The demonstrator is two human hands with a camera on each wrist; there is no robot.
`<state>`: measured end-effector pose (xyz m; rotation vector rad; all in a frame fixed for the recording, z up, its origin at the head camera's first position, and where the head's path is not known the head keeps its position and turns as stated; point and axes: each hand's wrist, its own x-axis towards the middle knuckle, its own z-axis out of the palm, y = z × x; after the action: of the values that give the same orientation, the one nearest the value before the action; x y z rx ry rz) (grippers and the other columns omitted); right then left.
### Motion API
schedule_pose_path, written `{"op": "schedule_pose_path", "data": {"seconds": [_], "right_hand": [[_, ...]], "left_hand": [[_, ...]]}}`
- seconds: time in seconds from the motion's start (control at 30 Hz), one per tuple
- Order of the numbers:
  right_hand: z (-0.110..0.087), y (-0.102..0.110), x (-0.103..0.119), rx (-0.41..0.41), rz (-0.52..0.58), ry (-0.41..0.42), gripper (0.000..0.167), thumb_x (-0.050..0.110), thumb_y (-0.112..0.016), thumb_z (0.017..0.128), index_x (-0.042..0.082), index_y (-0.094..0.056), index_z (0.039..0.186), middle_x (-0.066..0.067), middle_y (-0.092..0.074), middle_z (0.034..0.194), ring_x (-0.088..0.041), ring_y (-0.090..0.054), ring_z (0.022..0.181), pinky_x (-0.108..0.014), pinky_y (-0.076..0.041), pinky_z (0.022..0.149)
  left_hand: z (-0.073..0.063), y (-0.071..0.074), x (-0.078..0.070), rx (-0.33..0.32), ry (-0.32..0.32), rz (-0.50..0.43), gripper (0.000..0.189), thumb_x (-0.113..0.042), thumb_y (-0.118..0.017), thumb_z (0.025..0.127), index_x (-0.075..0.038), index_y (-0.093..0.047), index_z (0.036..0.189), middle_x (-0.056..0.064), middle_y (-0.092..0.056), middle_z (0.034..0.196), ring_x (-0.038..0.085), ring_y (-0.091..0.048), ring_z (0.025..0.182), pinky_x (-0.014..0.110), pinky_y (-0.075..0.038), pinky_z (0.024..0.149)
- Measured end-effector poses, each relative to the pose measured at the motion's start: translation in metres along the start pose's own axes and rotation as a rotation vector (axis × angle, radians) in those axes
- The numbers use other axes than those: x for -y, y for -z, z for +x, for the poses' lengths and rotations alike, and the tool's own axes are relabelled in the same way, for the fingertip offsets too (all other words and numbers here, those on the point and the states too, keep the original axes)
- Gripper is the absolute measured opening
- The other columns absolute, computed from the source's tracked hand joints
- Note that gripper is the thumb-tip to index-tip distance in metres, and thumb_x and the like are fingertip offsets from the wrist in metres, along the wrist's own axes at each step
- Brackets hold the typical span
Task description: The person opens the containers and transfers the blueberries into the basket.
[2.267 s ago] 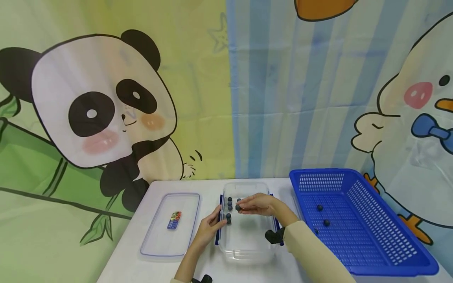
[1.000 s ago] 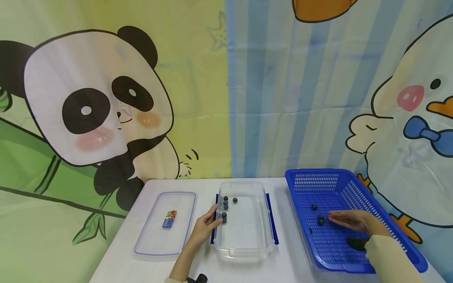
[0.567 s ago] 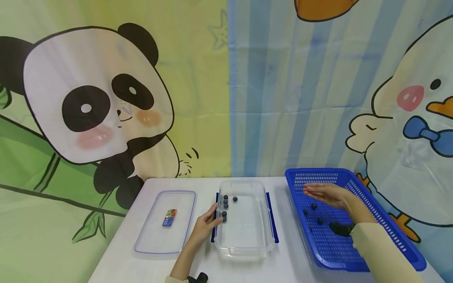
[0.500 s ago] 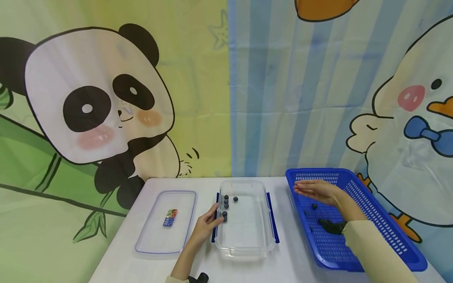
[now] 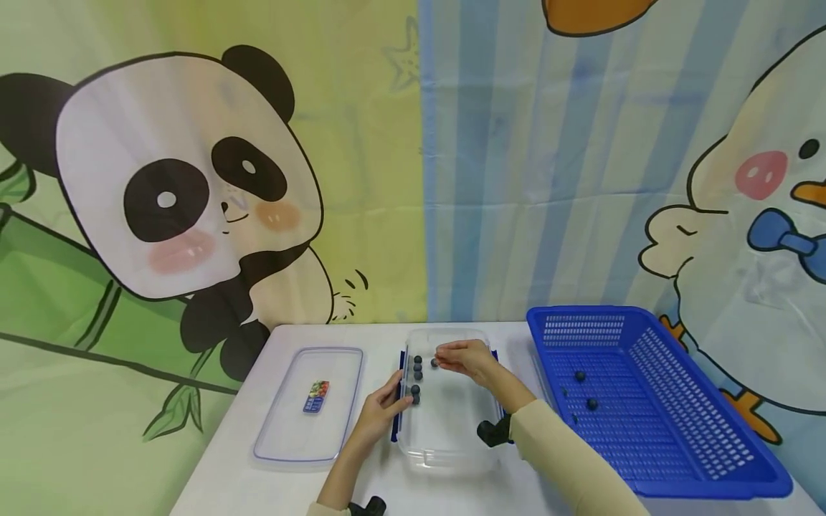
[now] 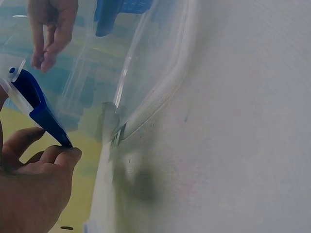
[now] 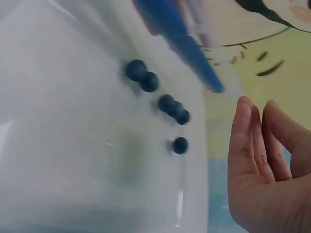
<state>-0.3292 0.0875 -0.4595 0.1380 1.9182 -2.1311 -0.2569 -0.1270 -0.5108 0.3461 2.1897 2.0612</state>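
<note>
A clear plastic box (image 5: 445, 430) with blue side latches stands mid-table. My left hand (image 5: 377, 416) grips its left side, thumb over the rim; in the left wrist view its fingers meet a blue latch (image 6: 43, 114). Several blueberries (image 7: 174, 108) line one side inside the box, with a single blueberry (image 7: 180, 145) set apart from them. Over the box's back part hovers my right hand (image 5: 474, 362), fingertips close to that lone berry. In the right wrist view its fingers are straight, the thumb tip near them, and no berry shows between. Several more blueberries (image 5: 580, 375) lie in the blue basket (image 5: 652, 430).
The basket, with perforated walls, takes up the table's right side. To the left lies a clear lid (image 5: 290, 423) bearing a small colourful sticker (image 5: 316, 396). A printed curtain (image 5: 477, 179) hangs behind the white table (image 5: 213, 459).
My right hand carried a blueberry from the box to the basket, where it rolled to the left wall. That hand then came back over the box. My left hand stayed on the box.
</note>
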Motion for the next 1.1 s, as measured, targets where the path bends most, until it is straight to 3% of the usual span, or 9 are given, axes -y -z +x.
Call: {"op": "schedule_pose_path", "data": {"seconds": [0.3,0.47,0.7,1.1], "right_hand": [[0.013,-0.022,-0.038,0.002,-0.143,-0.148,0.018,-0.004,-0.064,0.083,-0.010,-0.065,0.099,-0.013,-0.069,0.079,-0.022,-0.068,0.073,-0.031,-0.058,0.069],[0.015,-0.028,-0.043,0.005,-0.198,-0.174,0.015,-0.006,-0.067,0.079,-0.010,-0.067,0.094,-0.015,-0.069,0.080,-0.025,-0.068,0.075,-0.032,-0.058,0.071],[0.015,-0.029,-0.051,0.075,-0.212,-0.230,0.015,-0.006,-0.066,0.080,-0.012,-0.066,0.094,-0.018,-0.069,0.082,-0.025,-0.068,0.077,-0.034,-0.056,0.077],[0.022,-0.031,-0.058,0.067,-0.235,-0.287,0.014,-0.005,-0.069,0.077,-0.010,-0.067,0.090,-0.018,-0.068,0.079,-0.026,-0.068,0.075,-0.032,-0.057,0.074]], "left_hand": [[0.002,0.001,0.005,0.022,-0.008,-0.016,0.072,-0.025,-0.067,0.085,0.002,-0.030,0.141,0.019,-0.022,0.147,0.030,-0.027,0.132,0.031,-0.027,0.105],[0.006,0.002,0.013,0.022,-0.015,-0.031,0.071,-0.024,-0.067,0.085,0.000,-0.031,0.141,0.019,-0.022,0.148,0.031,-0.028,0.131,0.031,-0.029,0.105],[0.013,0.003,0.030,-0.015,-0.028,-0.036,0.060,-0.010,-0.062,0.088,-0.002,-0.034,0.141,0.016,-0.023,0.148,0.029,-0.028,0.132,0.026,-0.027,0.105],[0.012,0.004,0.030,0.004,-0.046,-0.030,0.063,-0.016,-0.063,0.088,-0.002,-0.033,0.141,0.016,-0.023,0.149,0.028,-0.027,0.133,0.025,-0.027,0.105]]}}
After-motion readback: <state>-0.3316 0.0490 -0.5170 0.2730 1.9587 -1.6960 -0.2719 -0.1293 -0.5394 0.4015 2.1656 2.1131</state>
